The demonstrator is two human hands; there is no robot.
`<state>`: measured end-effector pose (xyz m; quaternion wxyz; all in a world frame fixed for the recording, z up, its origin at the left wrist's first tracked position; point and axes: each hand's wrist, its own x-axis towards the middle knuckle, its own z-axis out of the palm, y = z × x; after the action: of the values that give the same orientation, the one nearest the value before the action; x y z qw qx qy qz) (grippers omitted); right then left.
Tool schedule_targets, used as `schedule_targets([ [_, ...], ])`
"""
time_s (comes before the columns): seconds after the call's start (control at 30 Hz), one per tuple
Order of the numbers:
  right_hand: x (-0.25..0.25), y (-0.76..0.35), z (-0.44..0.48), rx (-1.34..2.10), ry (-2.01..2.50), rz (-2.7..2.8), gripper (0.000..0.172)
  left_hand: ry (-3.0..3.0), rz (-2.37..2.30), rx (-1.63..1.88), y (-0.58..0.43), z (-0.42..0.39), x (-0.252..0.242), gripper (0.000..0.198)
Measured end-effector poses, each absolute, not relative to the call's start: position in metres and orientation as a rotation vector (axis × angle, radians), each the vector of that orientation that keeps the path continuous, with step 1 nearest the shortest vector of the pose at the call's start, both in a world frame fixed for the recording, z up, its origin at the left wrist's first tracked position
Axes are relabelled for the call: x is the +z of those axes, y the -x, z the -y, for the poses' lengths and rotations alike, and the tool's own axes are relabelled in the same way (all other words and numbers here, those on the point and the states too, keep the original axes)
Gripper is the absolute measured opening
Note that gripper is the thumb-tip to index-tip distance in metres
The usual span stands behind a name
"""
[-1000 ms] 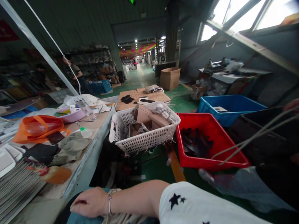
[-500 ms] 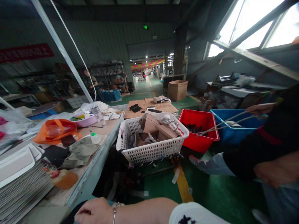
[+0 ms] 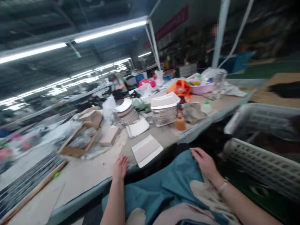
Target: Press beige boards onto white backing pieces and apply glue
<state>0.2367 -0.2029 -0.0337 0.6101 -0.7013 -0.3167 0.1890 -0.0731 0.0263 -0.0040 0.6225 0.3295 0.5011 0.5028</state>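
My left hand (image 3: pixel 120 167) rests flat on the front edge of the long worktable (image 3: pixel 89 175), fingers spread, holding nothing. A flat white-rimmed tray piece (image 3: pixel 147 150) lies just to its right. My right hand (image 3: pixel 205 163), with a bracelet on the wrist, lies open on the teal cloth (image 3: pixel 168 184) over my lap, close to a white plastic basket (image 3: pixel 260 156). Two stacks of similar flat pieces (image 3: pixel 164 109) stand further back on the table.
An open cardboard box (image 3: pixel 79 140) with plastic bags sits left of centre. An orange bag (image 3: pixel 181 87), a pink bowl (image 3: pixel 202 88) and a small orange bottle (image 3: pixel 180 122) crowd the far end. Dark grooved strips (image 3: pixel 25 184) lie at the left. People work in the background.
The view has swung left from the floor crates to the worktable. My left hand has come into view on the table edge; my right hand stays on my lap.
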Motion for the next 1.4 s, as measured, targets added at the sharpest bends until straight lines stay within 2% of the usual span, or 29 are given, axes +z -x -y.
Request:
schedule_targets([
  [0.1, -0.048, -0.245, 0.199, 0.456, 1.707, 0.729, 0.044, -0.897, -1.233, 1.156, 0.106, -0.039, -0.005, 0.02],
  [0.3, -0.025, -0.24, 0.193, 0.413, 1.904, 1.053, 0.044, -1.46, -1.437, 0.909, 0.078, -0.075, -0.011, 0.045],
  [0.5, -0.001, -0.203, 0.121, 0.158, 1.819, 1.756, 0.052, -2.215, -1.657, 0.366, 0.058, -0.093, -0.009, 0.056],
  [0.63, -0.012, -0.158, 0.053, 0.178, 1.732, 2.173, 0.061, -2.309, -1.708, 0.243, 0.05, -0.097, -0.013, 0.048],
  [0.8, -0.033, -0.122, -0.004, 0.163, 1.778, 2.347, 0.068, -2.326, -1.701, 0.291, 0.052, -0.102, -0.025, 0.043],
  [1.07, -0.044, -0.169, -0.01, 0.194, 2.086, 2.037, 0.061, -2.251, -1.681, 0.22, 0.051, -0.106, -0.019, 0.037],
  [1.23, -0.047, -0.184, -0.021, 0.227, 1.905, 1.785, 0.061, -2.178, -1.677, 0.247, 0.049, -0.105, -0.017, 0.028],
  [1.33, -0.048, -0.183, -0.031, 0.434, 1.868, 1.557, 0.068, -2.067, -1.673, 0.343, 0.05, -0.105, -0.019, 0.029],
  [1.4, -0.048, -0.185, -0.036, 0.647, 1.835, 1.345, 0.069, -1.942, -1.637, 0.469, 0.052, -0.104, -0.022, 0.036],
])
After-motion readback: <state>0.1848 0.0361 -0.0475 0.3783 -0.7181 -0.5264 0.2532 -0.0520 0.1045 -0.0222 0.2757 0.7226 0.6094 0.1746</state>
